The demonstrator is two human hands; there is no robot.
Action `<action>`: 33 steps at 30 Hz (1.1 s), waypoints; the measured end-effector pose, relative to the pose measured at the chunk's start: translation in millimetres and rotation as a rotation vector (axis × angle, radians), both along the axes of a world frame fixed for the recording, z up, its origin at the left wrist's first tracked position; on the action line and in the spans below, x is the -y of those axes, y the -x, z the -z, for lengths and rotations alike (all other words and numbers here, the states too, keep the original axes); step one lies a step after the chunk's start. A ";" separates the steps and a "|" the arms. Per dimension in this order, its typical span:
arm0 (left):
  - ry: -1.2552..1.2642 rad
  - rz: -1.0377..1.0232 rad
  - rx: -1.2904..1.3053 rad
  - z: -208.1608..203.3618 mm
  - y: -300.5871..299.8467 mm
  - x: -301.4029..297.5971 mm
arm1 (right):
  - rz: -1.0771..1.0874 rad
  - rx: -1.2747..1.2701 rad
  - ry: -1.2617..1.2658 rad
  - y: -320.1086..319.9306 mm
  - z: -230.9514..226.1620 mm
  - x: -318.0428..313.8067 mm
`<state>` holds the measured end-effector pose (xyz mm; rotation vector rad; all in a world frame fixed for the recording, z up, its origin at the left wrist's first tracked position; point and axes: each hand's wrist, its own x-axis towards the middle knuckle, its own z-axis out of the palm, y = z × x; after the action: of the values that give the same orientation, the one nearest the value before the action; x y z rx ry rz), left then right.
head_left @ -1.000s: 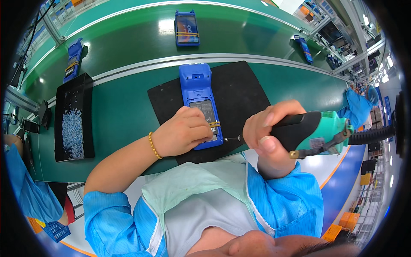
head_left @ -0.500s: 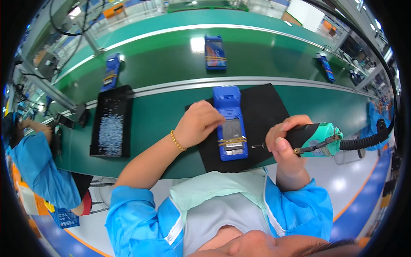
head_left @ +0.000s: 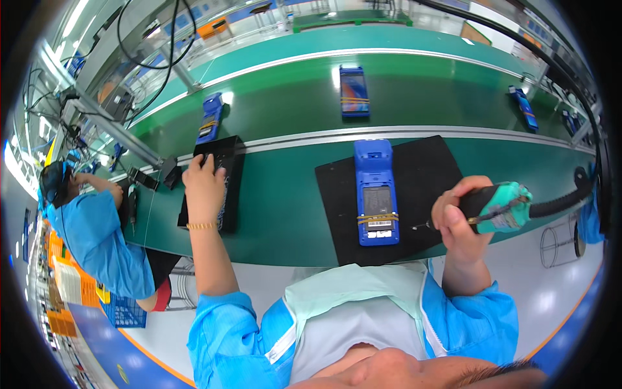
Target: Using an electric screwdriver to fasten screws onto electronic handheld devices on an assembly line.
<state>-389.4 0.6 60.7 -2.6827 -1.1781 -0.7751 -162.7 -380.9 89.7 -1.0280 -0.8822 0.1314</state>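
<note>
Fingers apart, my left hand (head_left: 205, 187) reaches over the black tray (head_left: 231, 194) at the left. It covers much of the tray's inside; the small pale pieces in it barely show. In my right hand (head_left: 460, 217) is a green and black electric screwdriver (head_left: 504, 207), its bit pointing left. Just beyond the bit lies a blue handheld terminal (head_left: 375, 176) with its back up on a black mat (head_left: 424, 185). Yellow rubber bands (head_left: 378, 218) wrap the terminal's lower half. No hand touches the terminal.
On the green belt behind the metal rail (head_left: 304, 139) lie blue terminals, one at the left (head_left: 210, 118), one in the middle (head_left: 354, 92) and one at the right (head_left: 523, 109). A black cable (head_left: 599, 162) hangs at the right. A co-worker in blue (head_left: 100, 227) sits at the left.
My left hand has left the terminal and moved left to the tray, its fingers spreading. My right hand keeps the screwdriver beside the mat. The whole view has shifted a little.
</note>
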 end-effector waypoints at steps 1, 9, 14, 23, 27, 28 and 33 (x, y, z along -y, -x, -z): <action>0.014 0.123 0.069 -5.6 -15.5 28.4 | 0.028 0.032 0.029 -1.4 2.2 1.2; 0.140 1.157 -0.302 20.4 -90.6 228.3 | 0.149 0.216 0.032 -3.1 5.6 14.5; 0.042 0.977 -0.269 52.3 -110.5 239.0 | 0.255 0.226 0.029 -9.9 14.8 27.4; 0.402 0.974 0.144 7.6 -99.1 200.0 | 0.172 0.039 -0.104 -25.3 14.7 35.4; 0.372 0.878 0.189 -18.9 -96.3 167.2 | 0.208 0.064 -0.048 -38.1 8.9 28.4; 0.319 0.824 0.158 -22.1 -98.5 160.0 | 0.206 0.090 -0.011 -41.3 4.2 26.2; 0.166 0.524 0.089 9.4 -151.6 84.4 | 0.372 0.283 0.206 -68.7 -7.6 -1.4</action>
<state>-237.8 -83.9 51.3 -3.1733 -0.5654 -0.8972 -94.0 -379.5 97.3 -1.4104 -0.9279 -0.2473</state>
